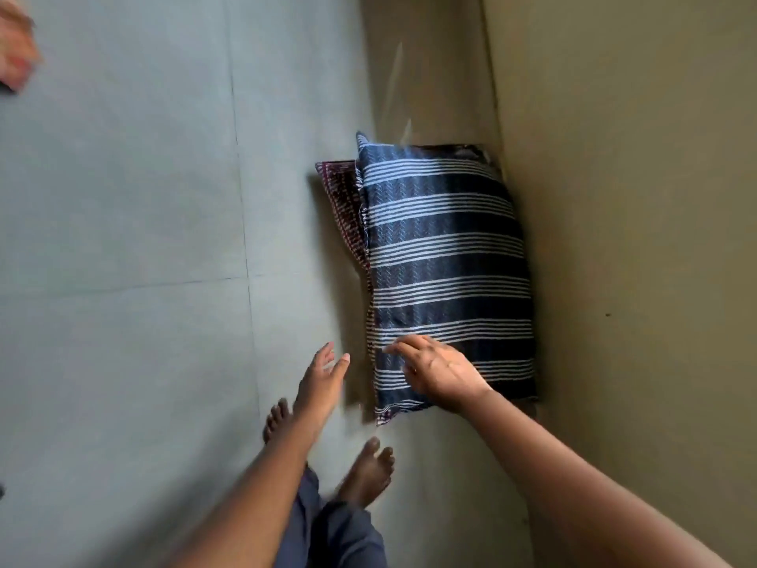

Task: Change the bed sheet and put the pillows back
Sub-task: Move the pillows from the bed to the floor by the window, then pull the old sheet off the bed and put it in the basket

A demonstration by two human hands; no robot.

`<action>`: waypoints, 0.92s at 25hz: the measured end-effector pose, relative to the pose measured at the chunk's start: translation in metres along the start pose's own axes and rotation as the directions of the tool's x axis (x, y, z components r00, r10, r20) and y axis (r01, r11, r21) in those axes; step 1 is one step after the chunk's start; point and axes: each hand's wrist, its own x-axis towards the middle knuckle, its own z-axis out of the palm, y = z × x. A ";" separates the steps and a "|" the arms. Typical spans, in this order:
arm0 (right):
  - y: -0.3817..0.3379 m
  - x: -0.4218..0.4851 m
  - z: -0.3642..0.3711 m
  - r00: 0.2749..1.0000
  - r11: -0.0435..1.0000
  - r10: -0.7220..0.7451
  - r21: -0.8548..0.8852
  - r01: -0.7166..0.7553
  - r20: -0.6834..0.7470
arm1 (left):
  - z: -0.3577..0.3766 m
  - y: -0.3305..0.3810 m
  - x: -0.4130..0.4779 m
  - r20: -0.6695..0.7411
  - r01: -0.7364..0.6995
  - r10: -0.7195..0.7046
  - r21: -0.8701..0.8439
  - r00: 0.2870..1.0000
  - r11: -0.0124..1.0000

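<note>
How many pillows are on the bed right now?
2: a blue striped pillow lies against the wall, and a maroon pillow peeks out beneath its left edge. More could be hidden underneath.

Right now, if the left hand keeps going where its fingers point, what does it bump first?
Probably the left edge of the blue striped pillow, or the maroon pillow peeking out under it. The left hand points that way, open, but depth is hard to judge.
</note>
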 end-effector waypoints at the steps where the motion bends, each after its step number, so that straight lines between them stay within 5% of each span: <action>1: -0.020 -0.017 -0.012 0.999 0.997 0.039 0.070 -0.040 0.014 | -0.023 0.005 -0.015 -0.001 -0.027 0.027 0.057 1.000 0.998; 6: -0.124 -0.100 -0.106 0.982 0.926 0.180 0.329 -0.187 0.052 | -0.152 0.061 -0.147 0.076 -0.125 0.109 0.243 0.991 0.962; 12: -0.215 -0.198 -0.164 0.970 0.844 0.208 0.525 -0.113 -0.125 | -0.268 0.040 -0.303 -0.099 -0.105 0.106 0.024 0.989 0.994; 19: -0.308 -0.132 -0.192 0.999 0.911 0.021 0.412 -0.003 -0.040 | -0.369 -0.011 -0.331 -0.279 -0.034 -0.034 -0.233 0.960 0.972; 23: -0.390 -0.070 -0.233 0.997 0.908 -0.051 0.413 0.074 -0.066 | -0.460 0.009 -0.302 -0.365 -0.106 -0.029 -0.345 0.931 0.932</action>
